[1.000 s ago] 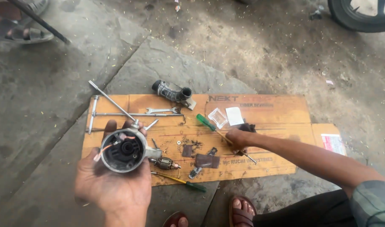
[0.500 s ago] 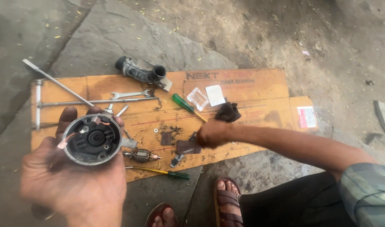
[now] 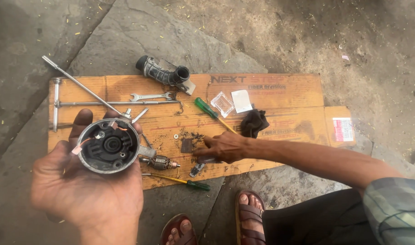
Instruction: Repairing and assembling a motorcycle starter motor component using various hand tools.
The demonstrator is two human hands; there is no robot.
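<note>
My left hand (image 3: 87, 190) cups a round metal motor housing (image 3: 108, 146), open side up, with black parts and thin wires inside. My right hand (image 3: 222, 147) reaches across the brown cardboard sheet (image 3: 284, 97) and presses its fingers onto small dark parts (image 3: 187, 145) lying there. A small copper-wound armature (image 3: 161, 162) lies between the hands. A green-handled screwdriver (image 3: 208, 110) lies just above my right hand, and a second one (image 3: 189, 183) below the armature.
On the cardboard lie a T-handle wrench (image 3: 80, 86), a flat spanner (image 3: 151, 96), a black rubber hose elbow (image 3: 164, 73), two small clear packets (image 3: 232, 102) and a black rag (image 3: 254, 122). Stone floor surrounds it. My sandalled feet (image 3: 248, 213) are at the near edge.
My right hand has moved left from near the rag and screwdriver down to the small dark parts. The left hand still holds the housing; the view shifted.
</note>
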